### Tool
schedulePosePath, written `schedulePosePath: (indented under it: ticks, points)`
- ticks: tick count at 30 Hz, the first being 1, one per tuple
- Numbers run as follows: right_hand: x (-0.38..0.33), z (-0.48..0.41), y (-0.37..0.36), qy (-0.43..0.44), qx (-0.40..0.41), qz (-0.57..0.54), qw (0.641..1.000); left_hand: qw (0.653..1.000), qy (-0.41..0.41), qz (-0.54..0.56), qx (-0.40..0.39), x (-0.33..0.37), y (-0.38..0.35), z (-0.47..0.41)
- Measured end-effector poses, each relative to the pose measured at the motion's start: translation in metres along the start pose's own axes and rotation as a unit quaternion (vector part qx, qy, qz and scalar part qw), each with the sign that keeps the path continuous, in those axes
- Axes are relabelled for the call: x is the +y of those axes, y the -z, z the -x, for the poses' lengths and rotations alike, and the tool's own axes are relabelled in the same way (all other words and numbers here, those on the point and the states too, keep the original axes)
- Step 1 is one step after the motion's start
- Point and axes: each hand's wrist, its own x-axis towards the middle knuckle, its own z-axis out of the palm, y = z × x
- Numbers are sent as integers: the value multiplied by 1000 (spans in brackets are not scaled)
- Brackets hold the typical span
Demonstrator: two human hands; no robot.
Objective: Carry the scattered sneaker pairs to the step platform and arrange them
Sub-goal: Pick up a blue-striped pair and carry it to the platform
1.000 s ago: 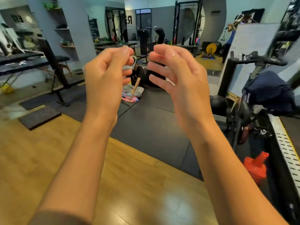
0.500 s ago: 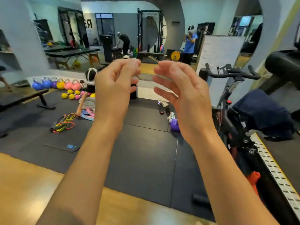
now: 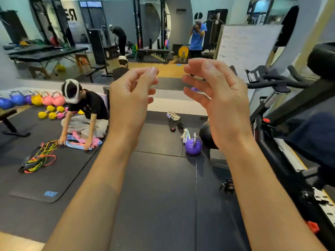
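Both my hands are raised in front of me, backs toward the camera, holding nothing. My left hand has its fingers loosely curled toward the thumb. My right hand is relaxed with fingers slightly bent. Far beyond them, on the black floor mat, lie scattered sneakers: a pale sneaker near the white ledge, a pair of black sneakers just in front of it, and a white-and-blue sneaker beside a purple kettlebell. A grey step platform shows partly behind my right forearm.
A person kneels on the mat at left over folded cloths, with coloured resistance bands beside them. Kettlebells and dumbbells line the mirror wall. An exercise bike stands at right, with a black ball near it.
My view has swung left to right and forward, from the wooden floor to the black mat; the sneakers and kettlebell came into sight. My hands stayed raised and drew slightly apart.
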Motion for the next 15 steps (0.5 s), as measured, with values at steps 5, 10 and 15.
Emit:
schedulePosePath:
  ticks: [5,10,15]
  points:
    - [74,-94,5,-18,1,3,1000,1000,-3,-3,6,-62,-24,-103]
    - [167,-187,8,-32,13,33,999,1000,20,14,-16,-151,-52,-209]
    - [246,-295,3,-61,39,45,996,997,43,23,-53,-225,-83,-330]
